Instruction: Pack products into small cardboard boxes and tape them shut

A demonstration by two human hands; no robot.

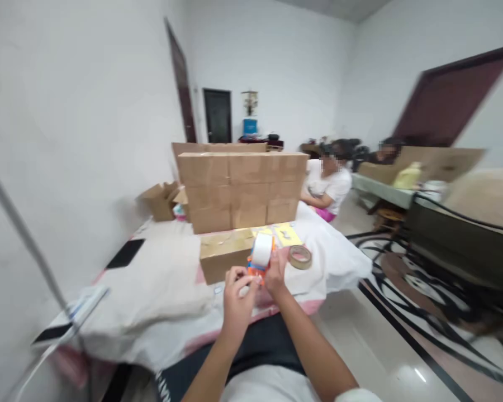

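Note:
An orange-and-blue tape dispenser (256, 272) with a wide white roll (262, 249) is held up in front of me. My right hand (275, 273) is closed around its right side. The fingers of my left hand (238, 293) are curled and pinched together at its lower front edge; whether they grip a tape end is too small to tell. Just behind the dispenser lies a long closed cardboard box (222, 259). A loose roll of brown tape (300, 257) rests to the right of my right hand.
A wall of stacked cardboard boxes (247, 192) stands across the cloth-covered table (167, 285). Yellow sheets (288, 234) lie before it. An open carton (159, 202) and a dark flat phone-like object (126, 253) are on the left. A person in a white shirt (333, 181) sits beyond the right side.

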